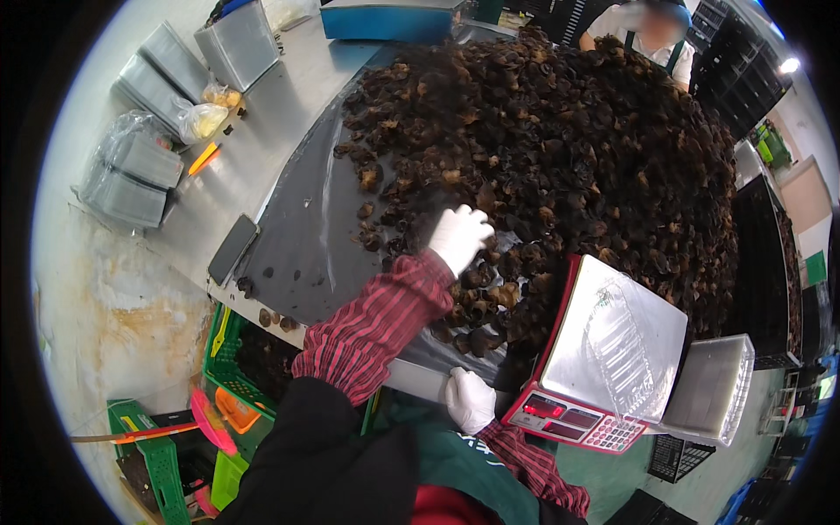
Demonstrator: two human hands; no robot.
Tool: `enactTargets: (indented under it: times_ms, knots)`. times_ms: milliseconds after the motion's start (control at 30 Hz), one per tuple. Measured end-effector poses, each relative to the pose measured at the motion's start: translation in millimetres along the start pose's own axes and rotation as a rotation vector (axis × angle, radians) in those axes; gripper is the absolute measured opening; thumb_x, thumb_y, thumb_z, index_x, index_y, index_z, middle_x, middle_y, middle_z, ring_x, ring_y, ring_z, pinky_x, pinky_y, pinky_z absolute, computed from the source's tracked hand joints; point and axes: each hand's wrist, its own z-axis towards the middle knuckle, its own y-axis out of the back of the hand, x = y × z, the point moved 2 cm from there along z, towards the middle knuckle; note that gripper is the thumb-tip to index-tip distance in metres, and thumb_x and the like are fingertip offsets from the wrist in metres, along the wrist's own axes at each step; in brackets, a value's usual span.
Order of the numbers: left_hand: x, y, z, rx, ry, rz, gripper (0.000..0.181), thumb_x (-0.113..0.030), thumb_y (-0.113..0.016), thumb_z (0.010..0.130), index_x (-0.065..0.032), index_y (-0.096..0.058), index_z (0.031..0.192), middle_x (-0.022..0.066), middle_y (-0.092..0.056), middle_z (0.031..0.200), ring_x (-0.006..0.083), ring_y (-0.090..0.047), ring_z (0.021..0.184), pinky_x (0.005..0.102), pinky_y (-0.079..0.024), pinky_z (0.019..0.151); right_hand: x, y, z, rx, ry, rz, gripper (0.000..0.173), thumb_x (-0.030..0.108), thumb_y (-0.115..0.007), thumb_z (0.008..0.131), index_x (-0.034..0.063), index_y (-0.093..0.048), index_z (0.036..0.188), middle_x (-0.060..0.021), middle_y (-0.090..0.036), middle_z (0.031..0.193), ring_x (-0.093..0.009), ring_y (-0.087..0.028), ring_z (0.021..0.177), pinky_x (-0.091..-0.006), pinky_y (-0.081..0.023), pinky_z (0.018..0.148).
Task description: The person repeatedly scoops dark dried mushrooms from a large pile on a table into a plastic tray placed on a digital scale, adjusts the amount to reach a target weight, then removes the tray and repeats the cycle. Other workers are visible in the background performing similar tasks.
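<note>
My left hand [461, 239], in a white glove, reaches over the near side of a large heap of dark, curled dried pieces [558, 157] that look like wood ear fungus. Its fingers are bent and slightly apart, and I see nothing between them. By the table's near edge, my right hand [470, 400], also gloved, is closed in a fist with nothing visible in it. To its right stands a red and white electronic scale [610, 341] with a lit display; a clear plastic bag or wrapper [620, 344] lies on its metal plate.
A stack of clear plastic trays [712, 390] adjoins the scale. On the table's left are a phone [233, 249], an orange cutter [204, 159], plastic bags [200, 121] and grey containers [239, 46]. Green crates [147, 459] stand low left. Another person [646, 36] is behind the heap.
</note>
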Motion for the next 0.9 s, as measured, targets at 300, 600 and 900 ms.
enactTargets:
  times_ms: [300,600,900]
  knots:
    - [-65,36,-61,0.076,-0.137,-0.159,0.032,-0.030,-0.067,0.082,-0.0197,-0.063,0.112,0.0041,-0.051,0.137,0.0265,-0.045,0.128,0.0536,-0.031,0.107,3,2,-2,0.008,-0.020,0.017,0.019,0.017,-0.057,0.083,0.0082,-0.058,0.099,-0.0143,-0.061,0.078,-0.035,-0.063,0.075,-0.0480,-0.050,0.063]
    - [-17,19,-94,0.051,0.073,-0.371,0.024,-0.031,-0.065,0.083,-0.0140,-0.064,0.100,0.0167,-0.048,0.136,0.0339,-0.045,0.125,0.0495,-0.038,0.100,2,0,-2,-0.011,-0.004,-0.004,0.017,0.017,-0.057,0.083,0.0090,-0.058,0.099,-0.0128,-0.060,0.078,-0.033,-0.062,0.073,-0.0459,-0.050,0.062]
    - [-1,94,-147,-0.412,0.177,-0.303,0.029,-0.008,-0.070,0.067,-0.0080,-0.065,0.096,0.0119,-0.063,0.114,0.0310,-0.059,0.106,0.0412,-0.046,0.092,4,4,-1,0.007,-0.014,0.028,0.023,0.016,-0.055,0.084,0.0077,-0.059,0.105,-0.0148,-0.062,0.082,-0.035,-0.063,0.077,-0.0477,-0.049,0.066]
